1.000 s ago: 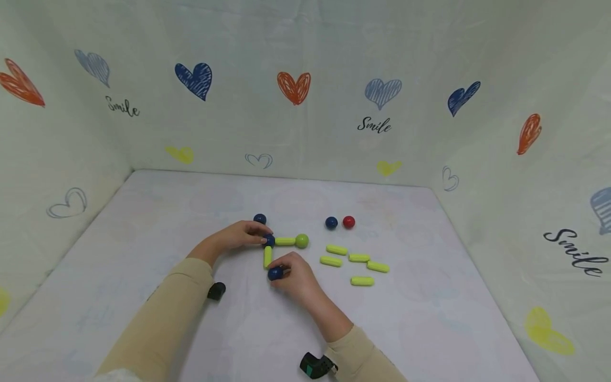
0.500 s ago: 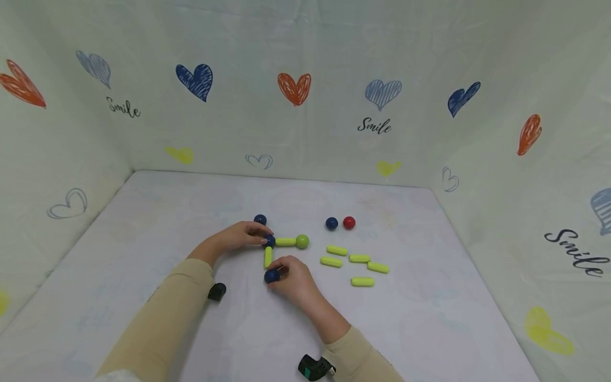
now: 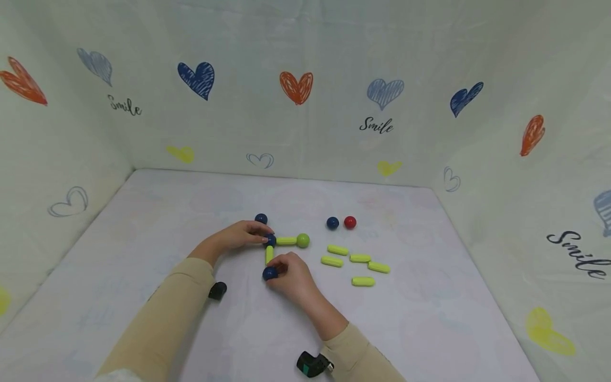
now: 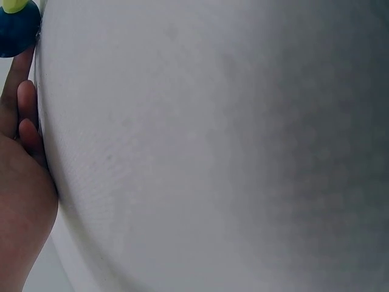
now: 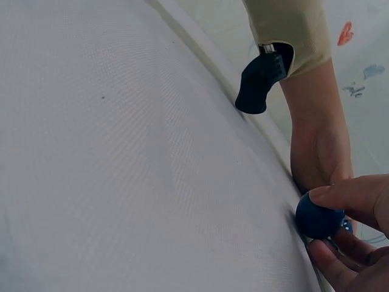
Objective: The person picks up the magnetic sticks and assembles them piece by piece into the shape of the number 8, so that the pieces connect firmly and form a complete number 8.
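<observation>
My left hand pinches a dark blue ball between thumb and fingers. From that ball one yellow-green stick runs right to a light green ball, and another yellow-green stick points toward me. At the near end of this second stick, my right hand grips another dark blue ball. The right wrist view has this blue ball between thumb and fingertips. Only the edge of the left wrist view catches a blue ball at the left hand's fingers.
Beyond my left hand lies a dark blue ball. At the back right sit a blue ball and a red ball. Several loose yellow-green sticks lie right of my right hand. Patterned cloth walls enclose the white table.
My right hand has carried its blue ball slightly left, bringing it in line with the near end of the downward stick. The left hand keeps its place on the corner ball.
</observation>
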{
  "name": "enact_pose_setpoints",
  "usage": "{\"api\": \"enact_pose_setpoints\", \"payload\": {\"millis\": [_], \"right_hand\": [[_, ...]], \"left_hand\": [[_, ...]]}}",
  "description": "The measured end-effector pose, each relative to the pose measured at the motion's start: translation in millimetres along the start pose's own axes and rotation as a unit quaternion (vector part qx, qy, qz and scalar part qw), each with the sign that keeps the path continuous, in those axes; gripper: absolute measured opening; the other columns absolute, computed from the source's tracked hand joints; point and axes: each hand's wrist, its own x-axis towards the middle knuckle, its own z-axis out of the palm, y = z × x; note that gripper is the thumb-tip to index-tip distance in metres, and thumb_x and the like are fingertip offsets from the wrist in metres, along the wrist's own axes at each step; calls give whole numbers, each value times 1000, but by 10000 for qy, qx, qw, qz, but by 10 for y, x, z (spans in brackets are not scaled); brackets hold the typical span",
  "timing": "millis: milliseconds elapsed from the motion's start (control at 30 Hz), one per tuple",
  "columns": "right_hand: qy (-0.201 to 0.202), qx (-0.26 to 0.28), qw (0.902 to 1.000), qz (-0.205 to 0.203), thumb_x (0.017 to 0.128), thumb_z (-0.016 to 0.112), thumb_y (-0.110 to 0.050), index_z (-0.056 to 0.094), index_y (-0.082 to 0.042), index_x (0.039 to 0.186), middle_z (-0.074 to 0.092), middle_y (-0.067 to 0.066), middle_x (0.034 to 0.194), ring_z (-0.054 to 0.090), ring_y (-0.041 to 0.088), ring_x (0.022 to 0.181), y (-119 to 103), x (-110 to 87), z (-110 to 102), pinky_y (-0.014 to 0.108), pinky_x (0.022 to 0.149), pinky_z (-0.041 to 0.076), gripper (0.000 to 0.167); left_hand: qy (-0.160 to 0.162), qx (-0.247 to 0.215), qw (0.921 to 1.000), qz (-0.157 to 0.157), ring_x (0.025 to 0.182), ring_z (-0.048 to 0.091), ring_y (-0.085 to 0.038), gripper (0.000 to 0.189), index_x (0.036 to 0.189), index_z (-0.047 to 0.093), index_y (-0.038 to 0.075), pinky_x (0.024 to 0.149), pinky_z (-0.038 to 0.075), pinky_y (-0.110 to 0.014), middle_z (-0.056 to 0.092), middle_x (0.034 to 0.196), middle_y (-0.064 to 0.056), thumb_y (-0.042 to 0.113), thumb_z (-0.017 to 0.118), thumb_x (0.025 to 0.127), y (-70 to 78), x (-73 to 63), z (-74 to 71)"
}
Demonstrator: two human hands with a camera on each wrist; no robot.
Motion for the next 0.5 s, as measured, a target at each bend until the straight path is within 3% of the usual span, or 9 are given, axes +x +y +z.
{"api": "enact_pose_setpoints", "payload": {"millis": [500], "right_hand": [[22,-5,10000,-2,74,83,-4,72,-10,98,54,-2,91,53,13,84,18,18,16,28,75,46,27]], "left_hand": [[-15,-10,10000,-67,124,48,-32,29,124,65,5,106,30,-53,61,126,-11,14,62,96,38,12,9]]}}
